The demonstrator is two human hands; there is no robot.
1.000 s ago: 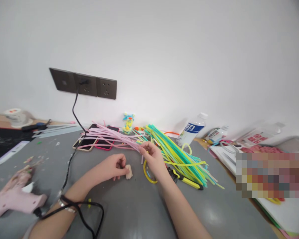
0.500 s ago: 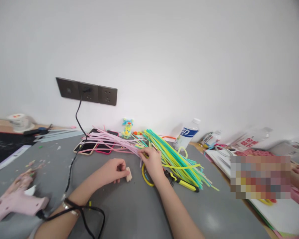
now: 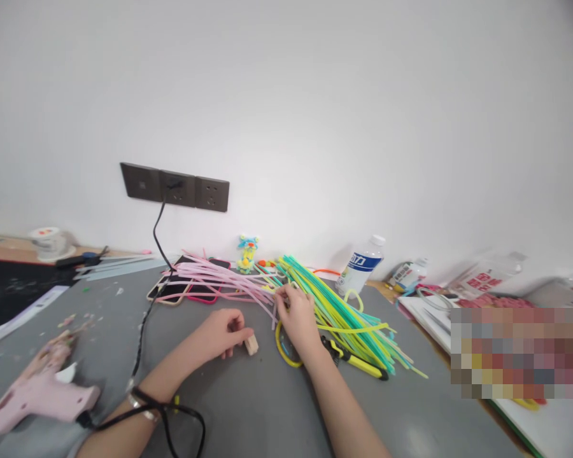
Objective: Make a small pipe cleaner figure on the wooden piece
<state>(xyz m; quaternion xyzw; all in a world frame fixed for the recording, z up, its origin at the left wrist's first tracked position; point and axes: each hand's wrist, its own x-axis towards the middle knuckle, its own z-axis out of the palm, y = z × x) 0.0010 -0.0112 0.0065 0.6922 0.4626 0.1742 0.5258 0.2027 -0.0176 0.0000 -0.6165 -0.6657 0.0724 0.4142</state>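
On a grey table (image 3: 248,407) against a white wall (image 3: 315,95), the right hand (image 3: 297,317) pinches pink strips (image 3: 214,280), long axis running far-left. Left hand (image 3: 219,332) grips a small block (image 3: 251,345) between its fingertips.

Fuzzy pipe cleaners (image 3: 334,302) lie on a smooth, slightly glossy grey tabletop (image 3: 267,401).

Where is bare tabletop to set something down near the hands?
Free: the grey table between both forearms, and the strip between the glue gun and its black cord. Crowded: behind the right hand, pipe cleaners, phones, pliers.
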